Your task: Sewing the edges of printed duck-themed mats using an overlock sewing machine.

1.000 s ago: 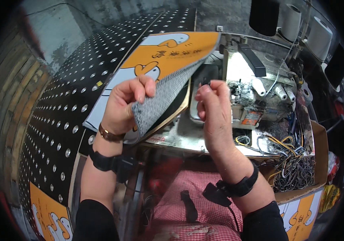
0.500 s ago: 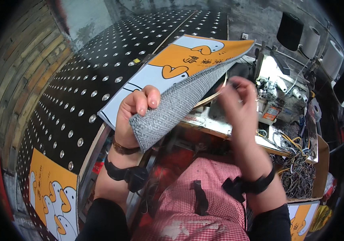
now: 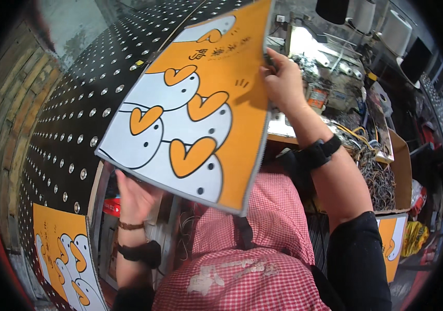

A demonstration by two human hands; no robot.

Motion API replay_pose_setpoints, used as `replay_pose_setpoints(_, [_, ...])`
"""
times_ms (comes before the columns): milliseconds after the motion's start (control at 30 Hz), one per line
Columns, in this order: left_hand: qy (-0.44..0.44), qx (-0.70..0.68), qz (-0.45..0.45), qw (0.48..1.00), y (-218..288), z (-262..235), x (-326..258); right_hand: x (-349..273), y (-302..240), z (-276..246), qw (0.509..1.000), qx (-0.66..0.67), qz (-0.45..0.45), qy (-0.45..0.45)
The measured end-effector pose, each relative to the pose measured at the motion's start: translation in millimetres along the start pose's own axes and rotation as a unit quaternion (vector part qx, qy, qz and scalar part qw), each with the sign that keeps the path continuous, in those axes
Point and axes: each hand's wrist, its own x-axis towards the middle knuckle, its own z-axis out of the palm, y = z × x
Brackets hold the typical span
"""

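A rectangular mat (image 3: 242,140) with an orange ground, white cartoon ducks and a grey stitched border is held up in front of me, tilted, its printed face showing. My right hand (image 3: 285,83) pinches its right edge, thumb on the near side and fingers partly behind. Below the mat's lower left edge is my left hand (image 3: 137,199), slightly blurred, thumb stretched out and apart. Its other fingers are partly hidden under the mat, and I see no grip on it.
A black table (image 3: 84,135) with metal studs lies left and ahead. A sewing machine (image 3: 330,78) with thread cones (image 3: 397,33) stands at right, above a cardboard box (image 3: 401,160) of tangled scraps. Another duck mat (image 3: 66,249) hangs at lower left.
The mat has unfolded from its grey underside to its printed face. My right hand has gone to its right edge and gripped it; my left hand has dropped below and let go.
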Motion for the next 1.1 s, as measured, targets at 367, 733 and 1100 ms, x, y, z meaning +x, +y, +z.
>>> replay_pose_setpoints(367, [-0.005, 0.109, 0.440, 0.891, -13, 112, -12, -99, -81, -207, 0.886, -0.102, -0.335, 0.304])
replay_pose_setpoints(733, [-0.509, 0.224, -0.291, 0.778, -276, 264, -35, -474, -35, -445, 0.790, -0.235, 0.104, 0.557])
replay_pose_setpoints(1100, [-0.408, 0.514, 0.090, 0.749, -168, 230, 26, -662, 56, -473, 0.574, -0.323, 0.575, 0.485])
